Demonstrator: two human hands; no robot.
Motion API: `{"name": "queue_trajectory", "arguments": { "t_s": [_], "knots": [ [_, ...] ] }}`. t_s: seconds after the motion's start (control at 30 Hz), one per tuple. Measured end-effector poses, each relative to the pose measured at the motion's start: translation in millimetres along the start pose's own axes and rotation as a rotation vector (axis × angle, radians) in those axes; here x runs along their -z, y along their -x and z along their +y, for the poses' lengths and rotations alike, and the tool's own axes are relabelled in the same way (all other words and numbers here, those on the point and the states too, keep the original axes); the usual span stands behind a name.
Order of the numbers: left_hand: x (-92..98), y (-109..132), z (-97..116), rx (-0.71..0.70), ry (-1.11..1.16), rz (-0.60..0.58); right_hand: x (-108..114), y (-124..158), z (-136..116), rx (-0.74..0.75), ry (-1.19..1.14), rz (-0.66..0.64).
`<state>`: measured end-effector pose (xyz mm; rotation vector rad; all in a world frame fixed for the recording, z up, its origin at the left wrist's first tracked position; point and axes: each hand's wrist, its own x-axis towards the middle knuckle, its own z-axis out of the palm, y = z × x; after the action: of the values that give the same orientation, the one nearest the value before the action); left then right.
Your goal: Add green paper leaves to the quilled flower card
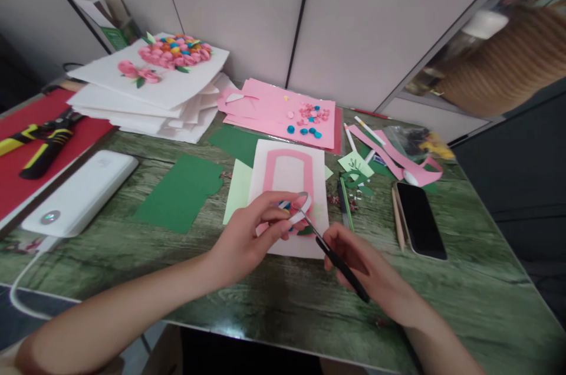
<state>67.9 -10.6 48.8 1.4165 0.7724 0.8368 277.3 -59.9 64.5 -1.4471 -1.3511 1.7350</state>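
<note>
My left hand [247,233] pinches a narrow white strip [301,217] between thumb and fingers; the strip bends over in a loop. My right hand [365,263] grips black-handled scissors [338,266], seen edge-on, their thin metal tip touching or very near the strip. Both hands are above a white card [287,248] with a pink paper frame [289,154] on it. Pink, blue and green paper pieces on the card's lower part are mostly hidden behind my left fingers and the strip.
Green paper [179,192] lies left of the card, near a white power bank [82,192] and pliers [48,142]. Behind are stacked white sheets [145,115] with paper flowers and a pink sheet [265,112]. A phone [420,219], pencil [398,219] and pink strips [375,151] lie right.
</note>
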Motion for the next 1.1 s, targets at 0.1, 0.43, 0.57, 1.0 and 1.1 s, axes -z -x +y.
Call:
{"name": "queue_trajectory", "arguments": {
  "t_s": [0.1, 0.43, 0.57, 1.0, 1.1],
  "knots": [
    [0.9, -0.3, -0.8, -0.02, -0.019, -0.002, 0.0, -0.6, 1.7, -0.01, -0.067, -0.066],
    [0.0, -0.1, -4.4, -0.045, 0.018, 0.019, -1.3, 3.1, 9.4, 0.134, 0.529, 0.15],
    [0.2, -1.0, -5.5, -0.054, 0.018, 0.03, -1.5, 2.4, 13.8, 0.218, 0.716, 0.269],
    [2.0, -1.9, -10.9, -0.086, -0.088, 0.111, -2.0, 5.7, 14.9, 0.341, 0.888, 0.375],
    [1.7, -1.4, -11.2, -0.106, -0.118, 0.142, -2.6, 6.1, 14.4, 0.341, 0.889, 0.38]
  ]
}}
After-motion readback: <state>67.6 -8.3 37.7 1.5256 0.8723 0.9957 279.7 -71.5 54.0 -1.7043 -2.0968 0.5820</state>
